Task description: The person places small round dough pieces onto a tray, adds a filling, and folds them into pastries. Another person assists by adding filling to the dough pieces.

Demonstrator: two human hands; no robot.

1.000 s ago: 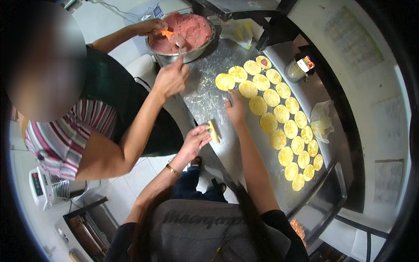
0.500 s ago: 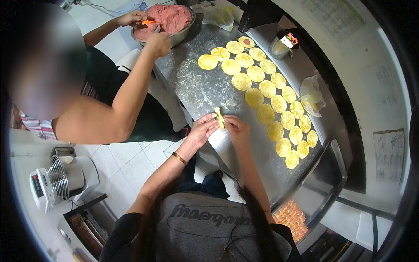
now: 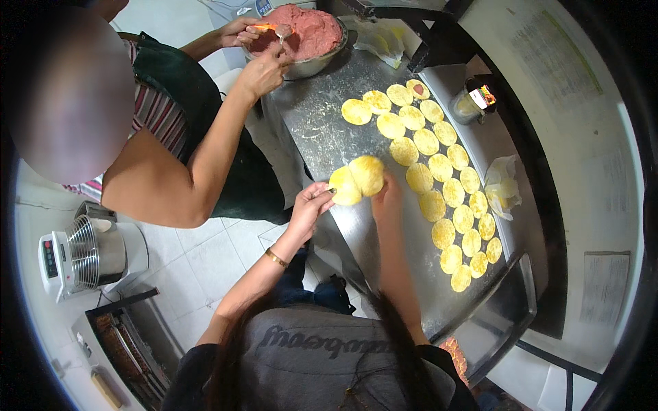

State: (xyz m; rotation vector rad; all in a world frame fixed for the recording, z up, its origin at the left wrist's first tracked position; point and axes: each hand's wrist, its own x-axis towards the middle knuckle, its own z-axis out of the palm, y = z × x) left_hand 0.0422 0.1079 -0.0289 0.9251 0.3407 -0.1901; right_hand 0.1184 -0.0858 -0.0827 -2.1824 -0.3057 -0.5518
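At the steel table's edge (image 3: 355, 231), left hand (image 3: 310, 204) and right hand (image 3: 388, 198) pinch overlapping yellow discs (image 3: 345, 186), floured surface (image 3: 315, 130) open beyond.

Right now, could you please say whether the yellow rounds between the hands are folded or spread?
Spread: the yellow rounds show broad, rounded faces between the left hand and right hand.

Right and ahead of my right grip (image 3: 386, 194), I see dough rounds (image 3: 440, 167) in rows on the bench (image 3: 317, 147). Ahead-left of that grip sits a bowl (image 3: 315, 67) with paste (image 3: 308, 31) inside; far left stands a mixer (image 3: 92, 252).
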